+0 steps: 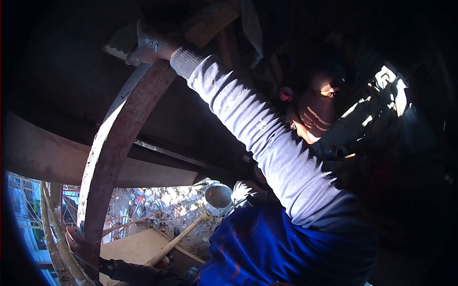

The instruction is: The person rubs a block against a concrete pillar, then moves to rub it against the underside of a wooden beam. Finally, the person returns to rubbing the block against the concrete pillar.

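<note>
The wooden beam runs from upper left down to the lower left of the frame, and the main risk is that it slips or swings. The right hand is at its upper end, thumb and a finger set wide apart; the other fingers are hidden, so I cannot tell how firmly it grips. The left hand is curled around the lower part, fingers over the left edge, mostly in shadow. If the upper hold is only a light one, the top could roll sideways against the crossing timber and trap fingers between the two. Whitish dust or dried matter on the right hand might cut its hold, and the rough faces could leave splinters. The deep shadow makes contact hard to judge.

As for edges, the pale curved ledge passes close by the beam at mid left, and the bamboo poles crowd the left hand, so there is little room that way. Lower centre, the flat board, a loose pole and the bucket on rubble limit footing. What looks like another person is right of centre, beyond the raised arm; the most open-looking gap is the dark space between ledge and arm, its depth unclear.
</note>
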{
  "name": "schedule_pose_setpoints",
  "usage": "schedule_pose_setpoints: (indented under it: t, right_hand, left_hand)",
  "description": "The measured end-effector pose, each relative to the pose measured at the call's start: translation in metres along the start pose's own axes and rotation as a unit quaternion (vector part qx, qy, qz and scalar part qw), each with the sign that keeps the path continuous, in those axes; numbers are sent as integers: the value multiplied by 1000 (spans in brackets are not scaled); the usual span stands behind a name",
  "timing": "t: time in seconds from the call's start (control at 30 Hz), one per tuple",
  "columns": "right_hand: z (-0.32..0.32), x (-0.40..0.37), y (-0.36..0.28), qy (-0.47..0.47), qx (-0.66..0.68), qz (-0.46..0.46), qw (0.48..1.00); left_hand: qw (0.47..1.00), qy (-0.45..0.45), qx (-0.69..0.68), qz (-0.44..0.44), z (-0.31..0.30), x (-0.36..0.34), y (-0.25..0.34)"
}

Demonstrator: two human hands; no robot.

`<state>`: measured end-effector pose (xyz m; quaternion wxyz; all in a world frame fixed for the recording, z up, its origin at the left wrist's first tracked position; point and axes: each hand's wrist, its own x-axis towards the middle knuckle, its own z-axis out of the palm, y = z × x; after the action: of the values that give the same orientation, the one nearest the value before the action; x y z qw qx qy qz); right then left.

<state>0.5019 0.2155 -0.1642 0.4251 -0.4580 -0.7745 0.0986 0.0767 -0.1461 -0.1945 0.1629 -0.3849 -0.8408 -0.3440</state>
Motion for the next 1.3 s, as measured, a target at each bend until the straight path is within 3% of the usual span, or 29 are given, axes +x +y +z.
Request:
schedule_pose_setpoints:
  t: [0.3, 0.5, 0.8, 0.9, 1.0, 1.07, 1.13, 1.2, 1.3]
  right_hand:
    - [-4, -1, -5, -12, -23, 22, 999]
    - [-5, -2, -4, -12, -7, 11, 1000]
    - [-7, -1, -5, -29, -12, 17, 999]
    - [-3, -3, -4, 17, -32, 9, 999]
    - [-2, 1, -2, -9, -13, 6, 1000]
    - [-2, 0, -2, -10, -10, 4, 1000]
    - [-2, 0, -2, -5, -15, 5, 1000]
    - [-2, -1, -2, 8, -28, 10, 1000]
    - [4, 0, -1, 34, -31, 9, 999]
  left_hand:
    - [999, -7, 15, 40, -1, 8, -16]
    - [1000, -3, -23, 10, 2, 8, -19]
    - [997, 3, 33, 69, 2, 13, -30]
    - [999, -10, 6, 51, 1, 12, -27]
    - [999, -33, -20, -12, 1, 9, -16]
    - [998, -18, 14, 64, 4, 16, -36]
    - [997, -9, 17, 75, 5, 20, -50]
    - [1000, -8, -12, 21, 0, 10, -20]
    - [997, -7, -8, 75, 5, 20, -47]
